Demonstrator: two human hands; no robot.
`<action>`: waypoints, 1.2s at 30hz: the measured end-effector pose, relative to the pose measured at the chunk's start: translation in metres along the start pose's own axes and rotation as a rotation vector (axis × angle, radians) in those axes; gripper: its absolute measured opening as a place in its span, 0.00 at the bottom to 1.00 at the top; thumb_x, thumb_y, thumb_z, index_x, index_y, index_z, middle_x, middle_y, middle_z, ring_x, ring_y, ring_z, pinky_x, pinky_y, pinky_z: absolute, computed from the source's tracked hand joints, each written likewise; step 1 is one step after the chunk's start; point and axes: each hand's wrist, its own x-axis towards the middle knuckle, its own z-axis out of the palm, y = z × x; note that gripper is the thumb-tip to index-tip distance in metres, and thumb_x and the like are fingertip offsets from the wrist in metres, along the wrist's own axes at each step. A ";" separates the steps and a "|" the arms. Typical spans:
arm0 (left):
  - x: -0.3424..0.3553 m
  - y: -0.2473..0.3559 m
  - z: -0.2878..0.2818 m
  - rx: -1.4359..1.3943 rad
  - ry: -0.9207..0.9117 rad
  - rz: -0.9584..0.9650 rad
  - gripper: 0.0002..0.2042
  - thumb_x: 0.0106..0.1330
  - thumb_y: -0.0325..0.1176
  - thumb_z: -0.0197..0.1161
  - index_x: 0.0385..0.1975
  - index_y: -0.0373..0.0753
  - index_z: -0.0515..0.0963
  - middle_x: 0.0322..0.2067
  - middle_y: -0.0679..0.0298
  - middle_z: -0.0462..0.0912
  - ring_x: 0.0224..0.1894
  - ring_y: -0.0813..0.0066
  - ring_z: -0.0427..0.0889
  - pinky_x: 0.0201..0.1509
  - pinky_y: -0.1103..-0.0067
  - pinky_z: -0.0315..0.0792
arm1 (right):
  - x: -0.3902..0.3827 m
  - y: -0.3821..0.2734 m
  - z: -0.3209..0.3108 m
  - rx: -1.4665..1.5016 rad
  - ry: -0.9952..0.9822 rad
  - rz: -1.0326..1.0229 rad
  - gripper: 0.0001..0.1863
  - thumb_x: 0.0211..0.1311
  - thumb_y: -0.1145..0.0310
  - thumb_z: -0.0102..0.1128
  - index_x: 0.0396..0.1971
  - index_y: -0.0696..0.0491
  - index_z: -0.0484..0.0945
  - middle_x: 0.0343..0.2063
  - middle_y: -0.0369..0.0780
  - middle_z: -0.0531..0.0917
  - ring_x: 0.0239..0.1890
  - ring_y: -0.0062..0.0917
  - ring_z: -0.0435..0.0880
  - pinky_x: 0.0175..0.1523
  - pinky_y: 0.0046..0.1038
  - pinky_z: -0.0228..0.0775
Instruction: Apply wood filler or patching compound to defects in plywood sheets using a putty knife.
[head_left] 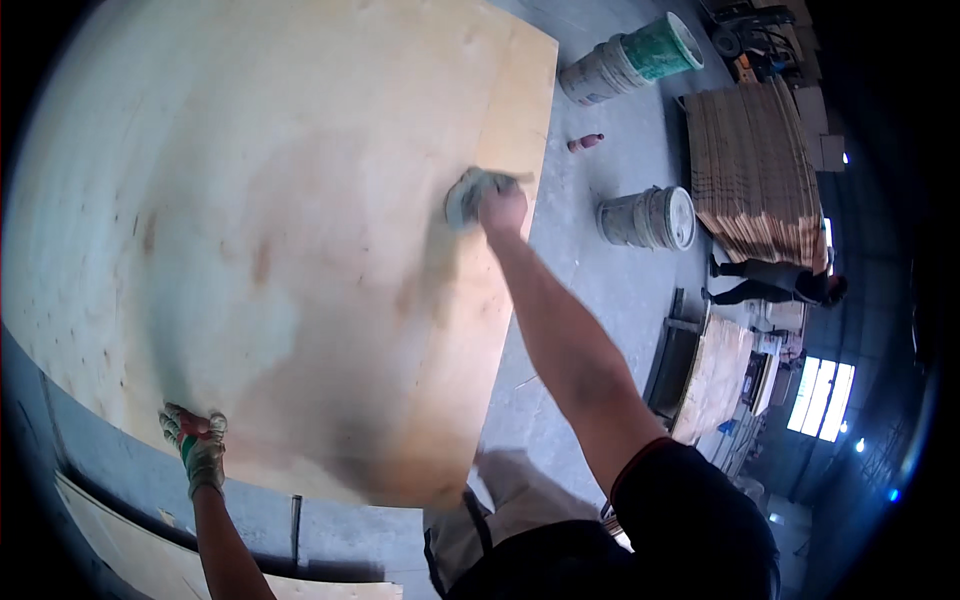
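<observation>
A large pale plywood sheet (330, 240) with brownish damp-looking patches and small dark marks fills the left and middle of the view. My right hand (503, 207), seemingly bare, is closed around a crumpled grey-green, cloth-like thing (464, 200) near the sheet's right edge. Motion blurs this thing, so its exact kind does not show. A thin brownish tip sticks out beside the knuckles. My left hand (200, 445), in a dirty grey-green glove with some red, rests at the sheet's near left edge. Its fingers lie on the wood, spread a little.
Stacked buckets (625, 62), the top one green, stand on the concrete floor at the far right. Closer are a small bottle (586, 142) and a whitish bucket (648, 218). A tall board stack (745, 165) and another person (775, 282) are beyond. Another sheet (130, 540) lies below left.
</observation>
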 end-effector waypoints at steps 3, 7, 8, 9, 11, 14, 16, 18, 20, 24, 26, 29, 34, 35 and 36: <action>-0.004 0.003 0.014 -0.087 -0.038 0.026 0.49 0.59 0.57 0.65 0.71 0.35 0.45 0.71 0.42 0.44 0.74 0.48 0.38 0.74 0.63 0.42 | 0.013 -0.018 -0.018 -0.333 -0.215 -0.249 0.15 0.52 0.66 0.55 0.36 0.58 0.82 0.37 0.51 0.84 0.42 0.45 0.82 0.48 0.35 0.75; 0.007 -0.023 0.026 0.121 -0.006 0.092 0.52 0.59 0.62 0.60 0.70 0.30 0.43 0.71 0.39 0.42 0.74 0.46 0.38 0.74 0.61 0.38 | -0.077 0.010 -0.030 -0.216 -0.496 -0.282 0.17 0.50 0.68 0.63 0.42 0.55 0.83 0.39 0.47 0.85 0.42 0.38 0.84 0.48 0.33 0.76; 0.013 -0.024 0.037 0.123 -0.006 0.113 0.52 0.59 0.62 0.60 0.70 0.30 0.43 0.71 0.39 0.42 0.74 0.46 0.38 0.74 0.61 0.38 | -0.103 0.035 -0.031 -0.239 -0.505 -0.282 0.17 0.49 0.70 0.65 0.43 0.53 0.83 0.40 0.45 0.86 0.43 0.33 0.85 0.50 0.31 0.76; 0.021 -0.036 0.048 0.120 0.057 0.101 0.51 0.59 0.62 0.60 0.69 0.30 0.46 0.70 0.40 0.46 0.73 0.46 0.43 0.73 0.60 0.43 | -0.145 0.043 -0.032 -0.149 -0.537 -0.358 0.16 0.50 0.72 0.64 0.42 0.52 0.83 0.40 0.44 0.85 0.44 0.34 0.84 0.50 0.31 0.75; 0.026 -0.044 0.062 0.124 0.123 0.103 0.48 0.59 0.63 0.59 0.67 0.30 0.50 0.68 0.41 0.52 0.70 0.45 0.51 0.70 0.59 0.50 | -0.232 0.064 -0.040 -0.089 -0.541 -0.473 0.16 0.51 0.75 0.60 0.41 0.49 0.84 0.37 0.43 0.85 0.41 0.36 0.83 0.49 0.31 0.75; 0.023 -0.025 0.046 0.146 0.071 0.096 0.44 0.60 0.64 0.57 0.63 0.31 0.56 0.64 0.44 0.59 0.66 0.47 0.58 0.67 0.59 0.55 | -0.355 0.102 -0.056 -0.230 -0.437 -0.710 0.19 0.48 0.78 0.58 0.41 0.47 0.84 0.31 0.42 0.83 0.37 0.40 0.80 0.45 0.36 0.75; 0.015 -0.013 0.031 0.164 0.037 0.085 0.41 0.61 0.64 0.56 0.60 0.31 0.60 0.62 0.45 0.63 0.64 0.48 0.62 0.65 0.59 0.58 | -0.442 0.124 -0.060 -0.269 -0.389 -0.580 0.20 0.46 0.77 0.59 0.42 0.46 0.84 0.32 0.42 0.82 0.37 0.40 0.79 0.45 0.38 0.74; 0.007 0.000 0.025 0.181 -0.001 0.076 0.39 0.62 0.65 0.55 0.57 0.32 0.64 0.59 0.47 0.68 0.61 0.49 0.67 0.63 0.59 0.62 | -0.525 0.137 -0.053 -0.191 -0.252 -0.415 0.21 0.46 0.77 0.59 0.42 0.46 0.84 0.31 0.43 0.82 0.37 0.40 0.79 0.44 0.38 0.74; 0.020 0.004 0.028 0.178 -0.042 0.091 0.38 0.62 0.65 0.54 0.56 0.32 0.66 0.58 0.48 0.70 0.60 0.50 0.69 0.61 0.59 0.63 | -0.577 0.125 -0.036 -0.178 -0.143 -0.336 0.19 0.47 0.78 0.59 0.42 0.48 0.84 0.31 0.44 0.82 0.37 0.41 0.79 0.44 0.37 0.73; 0.039 -0.020 0.054 -0.033 -0.246 0.207 0.40 0.57 0.70 0.52 0.42 0.30 0.78 0.42 0.50 0.81 0.48 0.52 0.79 0.54 0.62 0.69 | -0.602 0.072 0.022 0.061 -0.330 0.001 0.15 0.53 0.74 0.60 0.42 0.53 0.81 0.36 0.46 0.83 0.37 0.42 0.81 0.43 0.37 0.75; 0.036 -0.023 0.032 -0.072 -0.368 0.270 0.38 0.59 0.69 0.52 0.43 0.32 0.79 0.42 0.52 0.82 0.46 0.55 0.80 0.53 0.63 0.70 | -0.615 0.044 0.055 0.325 -0.388 0.054 0.11 0.55 0.76 0.58 0.39 0.56 0.81 0.34 0.47 0.84 0.36 0.39 0.83 0.43 0.34 0.74; 0.072 -0.057 -0.021 -0.180 -0.630 0.377 0.35 0.62 0.67 0.50 0.45 0.35 0.80 0.42 0.56 0.83 0.43 0.61 0.82 0.52 0.67 0.71 | -0.617 -0.026 0.055 0.441 -0.388 0.044 0.10 0.56 0.77 0.58 0.39 0.56 0.81 0.32 0.41 0.84 0.35 0.25 0.82 0.42 0.28 0.73; 0.242 -0.158 -0.066 -1.184 -0.461 0.130 0.18 0.72 0.44 0.55 0.53 0.38 0.75 0.44 0.66 0.79 0.43 0.79 0.77 0.50 0.81 0.71 | -0.571 -0.157 0.046 0.403 -0.288 0.066 0.08 0.61 0.77 0.57 0.40 0.60 0.80 0.32 0.36 0.83 0.37 0.16 0.78 0.43 0.22 0.71; 0.296 -0.190 -0.066 -1.165 -0.422 0.063 0.19 0.72 0.41 0.56 0.57 0.38 0.72 0.50 0.66 0.78 0.49 0.81 0.77 0.53 0.81 0.70 | -0.560 -0.177 0.056 0.396 -0.236 0.035 0.08 0.61 0.76 0.56 0.39 0.60 0.80 0.31 0.37 0.84 0.35 0.15 0.78 0.41 0.21 0.70; 0.329 -0.197 -0.065 -1.289 -0.070 0.278 0.16 0.71 0.39 0.57 0.52 0.37 0.76 0.42 0.69 0.80 0.43 0.80 0.79 0.49 0.80 0.73 | -0.540 -0.189 0.069 0.464 -0.223 0.047 0.09 0.61 0.75 0.56 0.39 0.60 0.80 0.31 0.37 0.84 0.35 0.15 0.78 0.41 0.21 0.70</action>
